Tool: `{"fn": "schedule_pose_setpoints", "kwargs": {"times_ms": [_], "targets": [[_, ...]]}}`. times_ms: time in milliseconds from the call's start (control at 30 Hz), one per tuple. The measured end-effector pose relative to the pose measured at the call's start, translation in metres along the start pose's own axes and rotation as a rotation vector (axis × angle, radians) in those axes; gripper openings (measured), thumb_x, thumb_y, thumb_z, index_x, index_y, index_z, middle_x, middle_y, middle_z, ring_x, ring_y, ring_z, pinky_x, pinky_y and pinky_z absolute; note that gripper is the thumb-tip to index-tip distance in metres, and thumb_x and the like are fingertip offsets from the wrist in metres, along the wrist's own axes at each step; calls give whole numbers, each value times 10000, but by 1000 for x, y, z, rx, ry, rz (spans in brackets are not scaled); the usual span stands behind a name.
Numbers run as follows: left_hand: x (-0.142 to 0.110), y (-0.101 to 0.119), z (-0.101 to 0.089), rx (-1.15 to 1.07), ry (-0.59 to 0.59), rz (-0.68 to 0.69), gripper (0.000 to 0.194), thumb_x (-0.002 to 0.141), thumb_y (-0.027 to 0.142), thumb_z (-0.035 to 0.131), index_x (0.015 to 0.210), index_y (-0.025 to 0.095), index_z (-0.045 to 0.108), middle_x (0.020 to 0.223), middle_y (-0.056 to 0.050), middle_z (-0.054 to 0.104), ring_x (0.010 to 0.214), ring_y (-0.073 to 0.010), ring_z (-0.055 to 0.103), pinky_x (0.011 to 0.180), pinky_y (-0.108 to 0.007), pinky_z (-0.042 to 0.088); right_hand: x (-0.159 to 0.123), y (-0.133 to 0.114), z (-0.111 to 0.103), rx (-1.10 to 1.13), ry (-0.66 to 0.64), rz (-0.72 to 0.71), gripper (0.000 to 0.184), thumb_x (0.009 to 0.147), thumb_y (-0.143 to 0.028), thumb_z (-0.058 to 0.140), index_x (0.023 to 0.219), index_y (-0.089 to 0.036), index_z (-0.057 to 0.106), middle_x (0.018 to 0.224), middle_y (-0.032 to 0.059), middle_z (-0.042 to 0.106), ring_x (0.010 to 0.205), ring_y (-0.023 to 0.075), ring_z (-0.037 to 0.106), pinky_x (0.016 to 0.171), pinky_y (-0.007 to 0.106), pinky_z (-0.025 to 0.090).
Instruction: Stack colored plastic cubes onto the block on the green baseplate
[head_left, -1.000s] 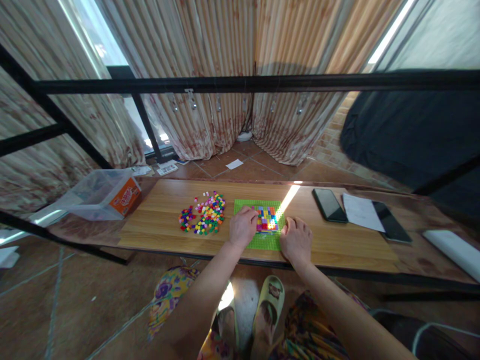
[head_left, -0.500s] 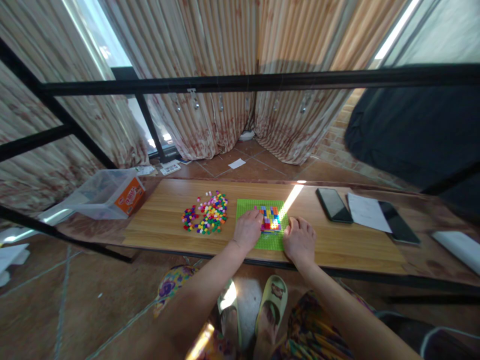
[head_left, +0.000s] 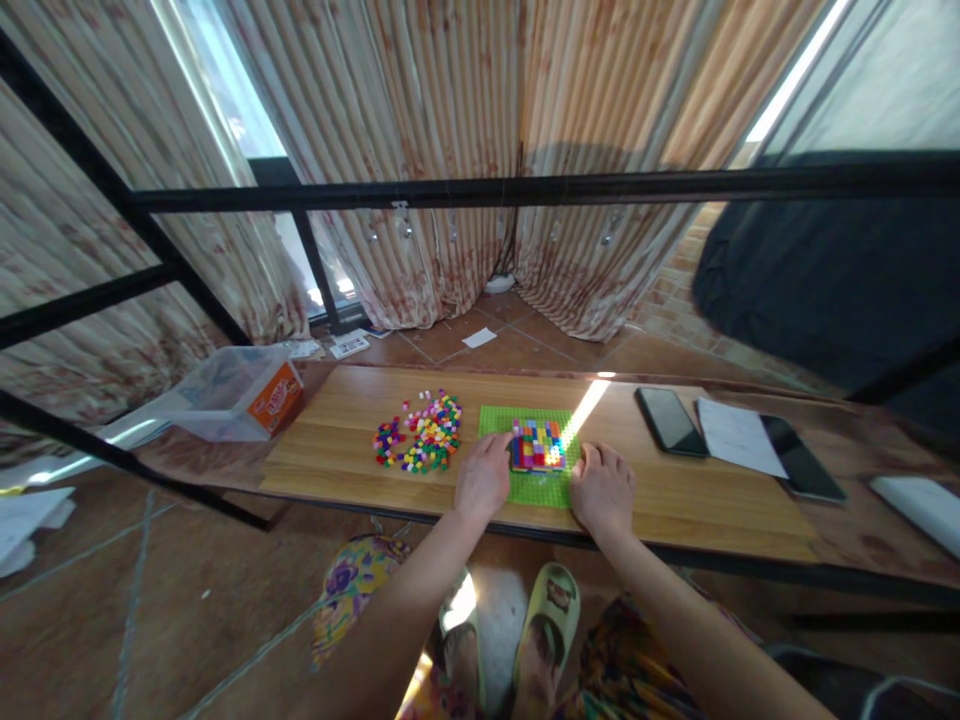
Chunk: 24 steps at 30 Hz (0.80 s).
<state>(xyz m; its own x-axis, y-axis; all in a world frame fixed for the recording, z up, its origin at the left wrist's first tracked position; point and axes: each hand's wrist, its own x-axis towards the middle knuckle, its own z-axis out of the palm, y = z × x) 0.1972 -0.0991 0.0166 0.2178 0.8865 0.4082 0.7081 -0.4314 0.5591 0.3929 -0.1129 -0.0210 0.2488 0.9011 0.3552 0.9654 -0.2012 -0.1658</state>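
A green studded baseplate [head_left: 544, 492] lies on the wooden table in front of me. Built up on it is a rectangular block of small multicoloured bricks [head_left: 538, 448], with several colours on its top. My left hand [head_left: 482, 480] is at the left side of this block, fingers bent and close together; whether a brick is between them is hidden. Along the plate's right edge rests my right hand [head_left: 603, 490], its fingers curled and its thumb side against the baseplate. Left of the plate spreads a pile of loose coloured bricks [head_left: 435, 432].
A clear plastic box [head_left: 225, 395] with an orange label stands at the table's left end. To the right lie a black phone [head_left: 670, 420], a white paper sheet [head_left: 739, 437] and a dark flat device [head_left: 802, 460]. A black metal bar [head_left: 450, 193] crosses beyond the table.
My left hand has drawn back a little to the left, uncovering more of the brick block. My right hand stays at the baseplate's edge. The whole view has shifted slightly.
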Motion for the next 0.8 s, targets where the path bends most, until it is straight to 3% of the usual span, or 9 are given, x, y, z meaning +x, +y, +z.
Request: {"fn": "schedule_pose_setpoints", "kwargs": {"times_ms": [267,600,667,800], "targets": [[-43,-28,-3,-25,64,-53,244,875,107,462,1051,173,618,998,-75,650,987,-195,600,898,-340,499,1,2,4,0,4,6,318,918,-252,407,1178,-160,565,1236,117,565,1149,275,439,944,381,274],[-44,-25,-1,-24,41,-119,228,868,145,477,1022,179,641,984,-79,650,970,-201,596,875,-334,481,0,3,5,5,17,-4,318,922,-253,397,1174,-159,567,1228,119,568,1152,269,442,948,380,280],[-41,-25,-1,-94,53,-190,217,855,164,504,1011,175,654,954,-73,656,898,-184,608,832,-317,489,0,3,5,5,11,-2,318,921,-250,400,1174,-157,568,1237,124,565,1156,272,441,950,385,281],[-16,-24,5,-311,95,-475,210,828,224,558,985,147,675,889,-75,683,774,-164,619,765,-301,502,1,1,4,2,-4,10,318,918,-249,408,1171,-149,573,1231,132,567,1142,278,448,939,390,291]]}}
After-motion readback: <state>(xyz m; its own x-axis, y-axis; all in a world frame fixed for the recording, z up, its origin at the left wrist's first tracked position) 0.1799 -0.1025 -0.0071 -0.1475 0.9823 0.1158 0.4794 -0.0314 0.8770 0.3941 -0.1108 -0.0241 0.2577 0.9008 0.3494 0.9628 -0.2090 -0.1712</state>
